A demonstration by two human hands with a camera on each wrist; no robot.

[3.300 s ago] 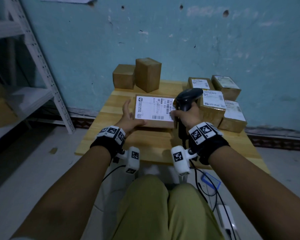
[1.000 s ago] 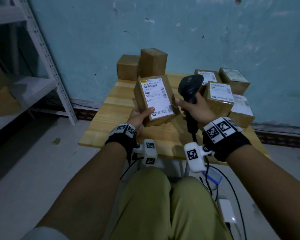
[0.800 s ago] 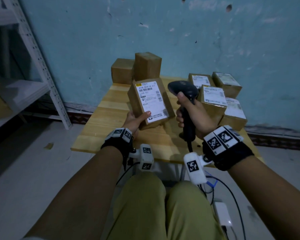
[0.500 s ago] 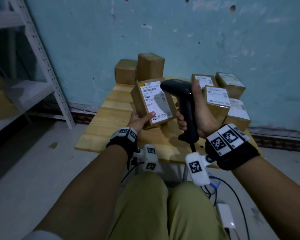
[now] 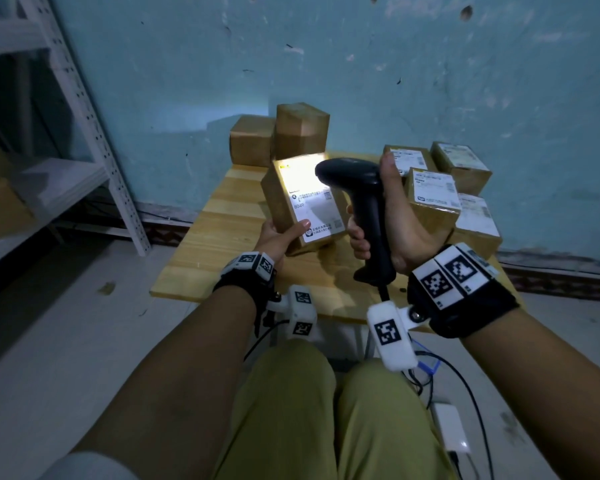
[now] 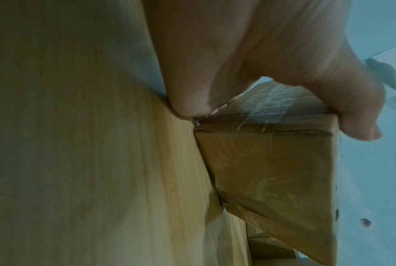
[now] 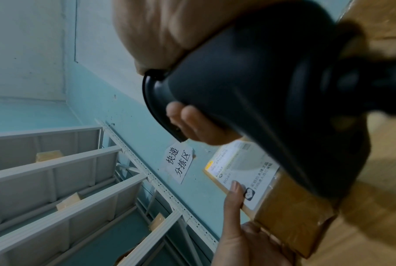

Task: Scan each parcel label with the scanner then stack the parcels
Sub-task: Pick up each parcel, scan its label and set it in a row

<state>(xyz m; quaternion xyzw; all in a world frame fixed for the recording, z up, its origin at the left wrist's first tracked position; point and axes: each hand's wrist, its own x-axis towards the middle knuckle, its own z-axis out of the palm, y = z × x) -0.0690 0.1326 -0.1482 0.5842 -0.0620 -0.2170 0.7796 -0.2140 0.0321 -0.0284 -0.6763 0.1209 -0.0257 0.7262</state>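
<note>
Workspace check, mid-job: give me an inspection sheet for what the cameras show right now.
Surface: wooden table, against a blue wall.
Job's things: held parcel, label lit; black scanner aimed at it; labelled parcels far right; plain boxes at the back.
Clutter: nothing seen.
Hands: left hand holds the parcel's lower end; right hand grips the scanner.
Cables: scanner cord runs down to the floor.
Surroundings: metal shelving left; paper sign on wall.
</note>
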